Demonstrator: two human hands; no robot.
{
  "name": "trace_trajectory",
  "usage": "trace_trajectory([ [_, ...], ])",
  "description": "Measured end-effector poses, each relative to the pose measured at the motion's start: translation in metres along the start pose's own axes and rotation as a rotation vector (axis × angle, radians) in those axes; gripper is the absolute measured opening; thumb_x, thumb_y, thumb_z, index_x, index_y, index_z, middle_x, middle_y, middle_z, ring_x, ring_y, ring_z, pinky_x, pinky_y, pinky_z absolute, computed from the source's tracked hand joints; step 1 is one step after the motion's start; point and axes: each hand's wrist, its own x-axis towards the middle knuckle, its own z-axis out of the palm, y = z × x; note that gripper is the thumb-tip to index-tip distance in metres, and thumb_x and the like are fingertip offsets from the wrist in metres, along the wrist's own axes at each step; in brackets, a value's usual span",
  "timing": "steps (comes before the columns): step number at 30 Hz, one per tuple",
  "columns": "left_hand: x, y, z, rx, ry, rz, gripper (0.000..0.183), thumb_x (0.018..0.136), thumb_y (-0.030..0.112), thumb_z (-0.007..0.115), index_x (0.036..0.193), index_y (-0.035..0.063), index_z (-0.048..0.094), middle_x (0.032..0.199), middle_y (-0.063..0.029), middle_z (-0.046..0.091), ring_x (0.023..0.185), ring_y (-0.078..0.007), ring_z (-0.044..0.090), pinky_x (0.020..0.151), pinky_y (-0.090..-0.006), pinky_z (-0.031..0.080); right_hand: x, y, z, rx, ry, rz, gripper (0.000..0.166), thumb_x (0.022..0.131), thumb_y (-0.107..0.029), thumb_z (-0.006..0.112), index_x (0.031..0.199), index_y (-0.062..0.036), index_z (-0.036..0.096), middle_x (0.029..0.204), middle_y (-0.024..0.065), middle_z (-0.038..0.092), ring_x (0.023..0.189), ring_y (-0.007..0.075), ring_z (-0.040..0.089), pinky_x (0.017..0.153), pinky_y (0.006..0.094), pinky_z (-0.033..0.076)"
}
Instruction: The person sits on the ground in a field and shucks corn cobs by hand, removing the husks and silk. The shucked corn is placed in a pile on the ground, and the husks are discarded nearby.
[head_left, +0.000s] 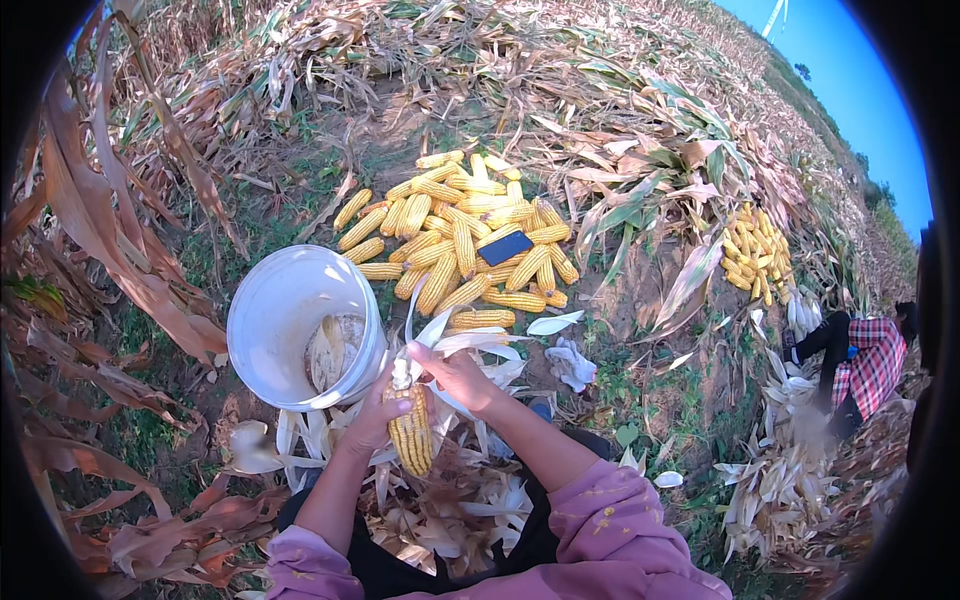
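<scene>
My left hand grips a yellow ear of corn, its tip pointing down towards me. At the ear's upper end, my right hand holds the pale husk leaves, which are peeled back from the kernels. Just beyond both hands lies a pile of husked corn ears, with a dark smartphone resting on top. To the left of the pile a white plastic bucket leans with its mouth towards me, some pale matter at its bottom. Loose husks cover the ground between my legs.
A crumpled pale glove or cloth lies right of my right hand. Further right, a person in a checked shirt sits beside another corn pile and a husk heap. Dry corn stalks rise at left; cut stalks lie beyond.
</scene>
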Motion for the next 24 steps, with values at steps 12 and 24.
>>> trace_trajectory([
  [12,-0.003,-0.008,-0.008,0.223,-0.085,-0.158,0.045,0.072,0.014,0.070,0.110,-0.0017,0.051,0.096,-0.0080,0.060,0.085,-0.0182,0.061,0.079,-0.0346,0.051,0.006,0.013,0.000,0.735,-0.264,0.175,0.027,0.093,-0.031,0.049,0.092,-0.0043,0.054,0.080,0.0032,0.056,0.076,0.0142,0.056,0.073,0.0295,0.047],
  [24,0.005,-0.016,0.011,0.357,0.123,-0.100,0.039,0.078,0.017,0.064,0.110,-0.0011,0.052,0.091,-0.0063,0.060,0.079,-0.0142,0.059,0.072,-0.0289,0.049,0.027,0.041,0.023,1.004,0.411,0.208,0.023,0.095,-0.024,0.046,0.086,-0.0028,0.046,0.065,0.0020,0.044,0.057,0.0144,0.044,0.054,0.0310,0.044],
])
